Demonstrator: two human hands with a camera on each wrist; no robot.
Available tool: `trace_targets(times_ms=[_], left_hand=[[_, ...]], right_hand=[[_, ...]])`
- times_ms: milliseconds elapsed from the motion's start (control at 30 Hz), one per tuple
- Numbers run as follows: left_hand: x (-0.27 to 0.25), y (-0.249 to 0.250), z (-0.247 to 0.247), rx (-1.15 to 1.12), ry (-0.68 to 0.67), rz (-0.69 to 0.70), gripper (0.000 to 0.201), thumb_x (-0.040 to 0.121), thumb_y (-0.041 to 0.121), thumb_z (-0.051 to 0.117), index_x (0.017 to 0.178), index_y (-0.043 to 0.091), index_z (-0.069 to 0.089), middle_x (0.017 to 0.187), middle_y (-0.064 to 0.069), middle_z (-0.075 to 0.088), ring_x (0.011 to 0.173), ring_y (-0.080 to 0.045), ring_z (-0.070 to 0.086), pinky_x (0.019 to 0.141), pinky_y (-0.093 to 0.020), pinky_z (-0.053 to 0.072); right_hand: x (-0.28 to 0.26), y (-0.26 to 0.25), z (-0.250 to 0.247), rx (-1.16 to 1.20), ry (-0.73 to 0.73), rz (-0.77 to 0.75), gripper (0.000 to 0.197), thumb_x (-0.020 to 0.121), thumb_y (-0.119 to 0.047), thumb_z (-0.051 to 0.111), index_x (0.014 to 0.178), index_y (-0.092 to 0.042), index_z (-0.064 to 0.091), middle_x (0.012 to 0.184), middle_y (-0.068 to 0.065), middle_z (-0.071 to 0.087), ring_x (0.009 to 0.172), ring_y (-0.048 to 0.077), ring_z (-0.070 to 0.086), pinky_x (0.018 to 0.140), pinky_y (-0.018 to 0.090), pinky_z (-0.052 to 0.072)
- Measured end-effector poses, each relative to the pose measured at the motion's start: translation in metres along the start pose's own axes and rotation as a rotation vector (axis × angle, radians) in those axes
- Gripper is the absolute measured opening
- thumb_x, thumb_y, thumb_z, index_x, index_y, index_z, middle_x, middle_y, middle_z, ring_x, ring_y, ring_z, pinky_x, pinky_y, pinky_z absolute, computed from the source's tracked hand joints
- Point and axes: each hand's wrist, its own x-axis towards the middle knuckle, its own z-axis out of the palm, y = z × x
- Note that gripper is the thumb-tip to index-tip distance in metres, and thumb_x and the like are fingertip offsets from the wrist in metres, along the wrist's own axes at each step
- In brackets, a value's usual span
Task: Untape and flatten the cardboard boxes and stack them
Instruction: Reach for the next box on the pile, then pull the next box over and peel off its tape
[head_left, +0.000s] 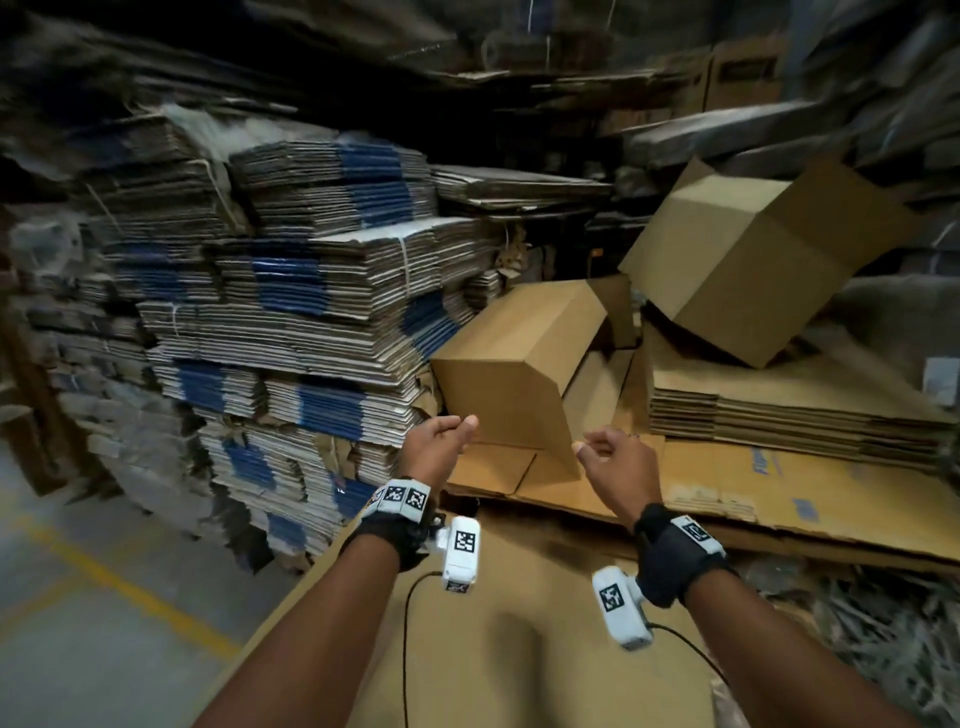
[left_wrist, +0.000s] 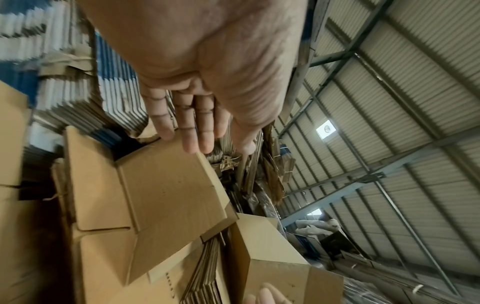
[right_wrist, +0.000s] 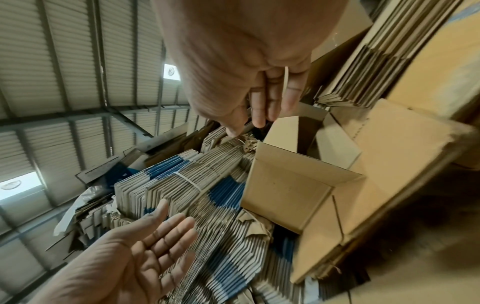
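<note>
A brown cardboard box (head_left: 514, 364) lies tilted on its side on flat cardboard sheets, an open flap toward me. My left hand (head_left: 457, 431) hovers at its near left corner, my right hand (head_left: 592, 449) at its near right corner. Both hands are empty with relaxed fingers. In the left wrist view the left hand's fingers (left_wrist: 192, 127) are straight, just at the edge of the box (left_wrist: 168, 195); I cannot tell whether they touch it. The right wrist view shows the right hand's fingers (right_wrist: 262, 107) above the box (right_wrist: 291, 189) and the left hand (right_wrist: 155, 236) palm open.
A second brown box (head_left: 753, 260) leans on a low stack of flattened boxes (head_left: 789, 410) at the right. Tall bundles of flattened cardboard with blue print (head_left: 311, 312) rise at the left. I stand over a large flat sheet (head_left: 519, 649); grey floor with a yellow line (head_left: 104, 571) lies left.
</note>
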Motion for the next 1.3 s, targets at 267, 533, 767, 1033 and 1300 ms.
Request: trace_targets(times_ms=[267, 533, 767, 1033, 1300], left_hand=[[0.096, -0.015, 0.011, -0.031, 0.060, -0.040, 0.052, 0.083, 0.042, 0.081, 0.122, 0.010, 0.070, 0.098, 0.000, 0.075, 0.093, -0.020, 0.073, 0.093, -0.044, 0.059], [0.174, -0.041, -0.013, 0.033, 0.021, -0.053, 0.052, 0.081, 0.049, 0.079, 0.118, 0.013, 0.071, 0.104, -0.004, 0.075, 0.095, -0.018, 0.071, 0.090, -0.034, 0.058], [0.194, -0.046, -0.009, 0.034, 0.053, -0.099, 0.091, 0.059, 0.074, 0.072, 0.116, 0.003, 0.068, 0.111, -0.013, 0.074, 0.104, -0.030, 0.070, 0.097, -0.047, 0.056], [0.161, -0.049, 0.010, 0.001, -0.017, -0.143, 0.073, 0.060, 0.077, 0.080, 0.115, 0.030, 0.070, 0.108, 0.007, 0.075, 0.102, -0.019, 0.071, 0.088, -0.035, 0.058], [0.045, -0.025, 0.018, -0.065, 0.131, -0.071, 0.090, 0.072, 0.076, 0.073, 0.134, 0.012, 0.058, 0.129, -0.003, 0.064, 0.121, -0.031, 0.060, 0.107, -0.047, 0.048]], right_hand=[[0.093, -0.015, 0.068, -0.029, 0.078, 0.159, 0.060, 0.084, -0.039, 0.081, 0.135, -0.016, 0.060, 0.130, 0.006, 0.068, 0.119, 0.024, 0.063, 0.101, 0.038, 0.052], [0.163, 0.016, 0.131, -0.195, 0.003, 0.309, 0.040, 0.094, -0.039, 0.069, 0.124, -0.012, 0.068, 0.120, 0.013, 0.070, 0.104, 0.031, 0.064, 0.088, 0.037, 0.053], [0.153, 0.019, 0.122, -0.094, 0.132, 0.329, 0.026, 0.105, -0.026, 0.053, 0.114, -0.005, 0.064, 0.111, 0.020, 0.067, 0.088, 0.028, 0.054, 0.076, 0.030, 0.038], [0.096, 0.020, 0.058, 0.208, 0.331, 0.282, 0.027, 0.106, -0.038, 0.047, 0.106, -0.013, 0.058, 0.098, 0.010, 0.067, 0.090, 0.031, 0.064, 0.074, 0.038, 0.049], [0.026, 0.029, -0.045, 0.304, 0.312, 0.138, 0.030, 0.107, -0.041, 0.043, 0.106, -0.014, 0.057, 0.095, 0.000, 0.067, 0.085, 0.016, 0.065, 0.067, 0.033, 0.051]])
